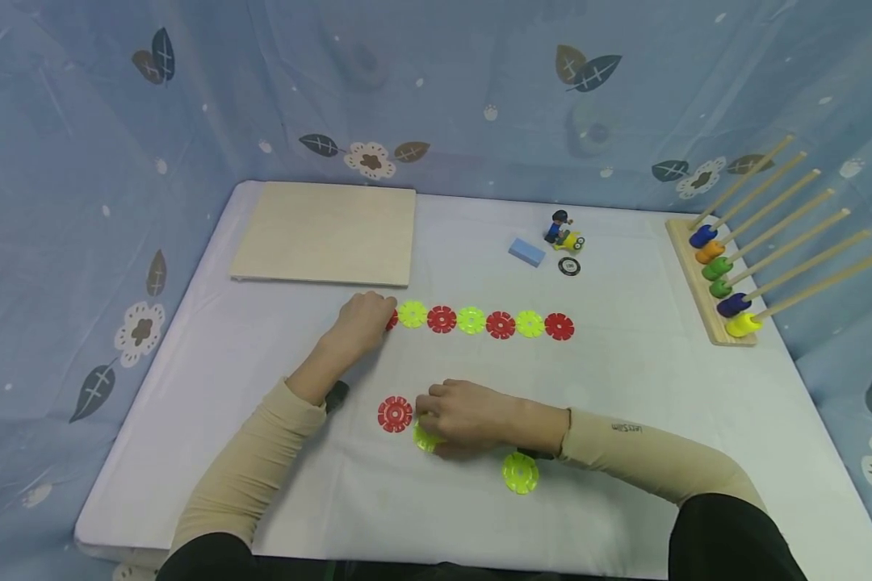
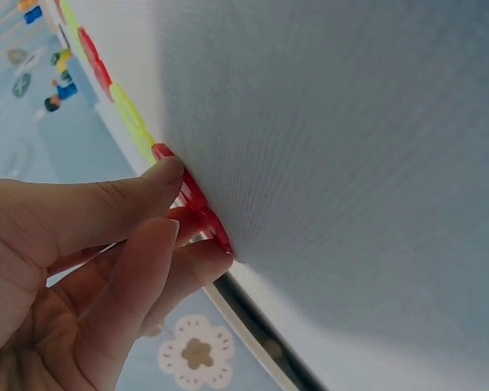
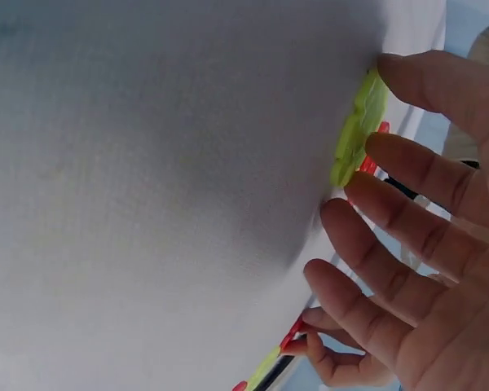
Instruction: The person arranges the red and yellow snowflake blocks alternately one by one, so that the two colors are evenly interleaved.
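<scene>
My left hand point(image 1: 363, 323) pinches a red notched plastic disc point(image 2: 192, 191) at the left end of a row of alternating red and yellow-green discs. Most of that disc is hidden by the hand in the head view. Nearer the front, my right hand point(image 1: 472, 413) holds a yellow-green notched disc point(image 3: 361, 130) by its edge, thumb on one side and fingertips on the other, low over the table. Left of it lies a loose red disc point(image 1: 395, 414). Another yellow-green disc point(image 1: 520, 473) lies near the right wrist.
A pale board point(image 1: 327, 234) lies at the back left of the white table. Toward the back right are a blue block point(image 1: 526, 252), a small toy figure on a yellow vehicle point(image 1: 563, 234) and a black ring point(image 1: 569, 266). A wooden peg stand point(image 1: 698, 282) with coloured beads occupies the right edge.
</scene>
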Motion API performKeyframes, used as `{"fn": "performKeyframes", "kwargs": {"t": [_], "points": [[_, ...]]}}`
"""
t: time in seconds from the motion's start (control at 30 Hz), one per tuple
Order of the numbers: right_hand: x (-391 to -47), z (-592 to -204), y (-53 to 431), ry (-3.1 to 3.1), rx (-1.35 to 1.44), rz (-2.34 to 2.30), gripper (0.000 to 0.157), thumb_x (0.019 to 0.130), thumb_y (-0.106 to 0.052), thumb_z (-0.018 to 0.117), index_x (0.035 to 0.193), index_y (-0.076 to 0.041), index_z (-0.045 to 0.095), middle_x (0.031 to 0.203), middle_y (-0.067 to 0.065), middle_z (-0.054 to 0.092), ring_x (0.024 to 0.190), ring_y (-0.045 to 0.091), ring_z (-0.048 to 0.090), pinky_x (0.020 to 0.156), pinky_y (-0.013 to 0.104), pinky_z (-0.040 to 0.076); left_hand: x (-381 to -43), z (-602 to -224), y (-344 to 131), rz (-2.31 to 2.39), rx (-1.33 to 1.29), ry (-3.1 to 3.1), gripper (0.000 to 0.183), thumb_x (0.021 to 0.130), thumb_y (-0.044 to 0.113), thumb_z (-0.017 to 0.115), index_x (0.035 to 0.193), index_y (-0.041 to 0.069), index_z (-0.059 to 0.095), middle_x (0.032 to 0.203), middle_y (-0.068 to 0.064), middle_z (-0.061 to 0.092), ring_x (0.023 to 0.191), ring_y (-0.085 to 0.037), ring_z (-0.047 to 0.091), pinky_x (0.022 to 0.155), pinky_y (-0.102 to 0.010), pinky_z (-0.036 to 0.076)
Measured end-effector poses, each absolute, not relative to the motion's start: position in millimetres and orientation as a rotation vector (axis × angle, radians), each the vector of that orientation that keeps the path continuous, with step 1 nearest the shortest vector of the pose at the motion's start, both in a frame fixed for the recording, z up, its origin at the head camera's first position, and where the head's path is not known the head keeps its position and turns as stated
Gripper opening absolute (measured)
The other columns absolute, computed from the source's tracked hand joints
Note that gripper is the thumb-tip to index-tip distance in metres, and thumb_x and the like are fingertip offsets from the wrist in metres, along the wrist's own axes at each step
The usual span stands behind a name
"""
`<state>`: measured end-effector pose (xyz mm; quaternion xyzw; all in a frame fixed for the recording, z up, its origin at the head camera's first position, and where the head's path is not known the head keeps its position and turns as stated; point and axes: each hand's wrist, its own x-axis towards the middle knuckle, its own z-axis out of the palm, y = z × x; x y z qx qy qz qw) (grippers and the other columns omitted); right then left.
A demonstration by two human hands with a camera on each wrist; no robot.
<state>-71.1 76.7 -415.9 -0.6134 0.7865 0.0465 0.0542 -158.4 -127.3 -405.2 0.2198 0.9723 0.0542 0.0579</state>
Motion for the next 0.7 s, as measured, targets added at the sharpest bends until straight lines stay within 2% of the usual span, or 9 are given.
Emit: {"fn": "performKeyframes", "kwargs": {"t": [0.17,0.33,0.53,0.7], "points": [[-70,-417,76,2.390,-1.874,0.197,0.037,0.084,-0.045,0.065,0.116,-0.025,0.061,0.108,-0.004,0.059,0.086,0.011,0.056,0.080,0.025,0.052,-158,-405,-127,0.159,0.694,2.968,0.008,0.083,-0.007,0.063,0.087,-0.001,0.064,0.076,-0.014,0.066,0.064,-0.019,0.056,0.058,-0.031,0.051],[-73,-416,83,2.365,-1.816,0.182,0.040,0.084,-0.043,0.067,0.121,-0.031,0.060,0.109,-0.003,0.057,0.087,0.011,0.055,0.081,0.025,0.051,-158,-405,-126,0.159,0.700,2.960,0.007,0.083,-0.006,0.063,0.087,0.000,0.063,0.076,-0.013,0.066,0.065,-0.020,0.056,0.059,-0.031,0.051],[-85,-403,103,2.355,-1.560,0.107,0.042,0.080,-0.038,0.075,0.119,-0.024,0.065,0.121,0.000,0.057,0.099,0.014,0.058,0.087,0.026,0.053,-160,-405,-126,0.167,0.674,2.935,0.009,0.083,-0.006,0.063,0.090,0.000,0.064,0.079,-0.014,0.067,0.067,-0.021,0.058,0.061,-0.031,0.051],[-94,-400,112,2.363,-1.470,0.133,0.050,0.077,-0.035,0.079,0.121,-0.018,0.060,0.121,0.001,0.057,0.102,0.015,0.057,0.087,0.027,0.053,-161,-405,-127,0.183,0.666,2.930,0.008,0.084,-0.006,0.064,0.090,-0.001,0.064,0.078,-0.014,0.067,0.067,-0.021,0.058,0.061,-0.031,0.051]]}}
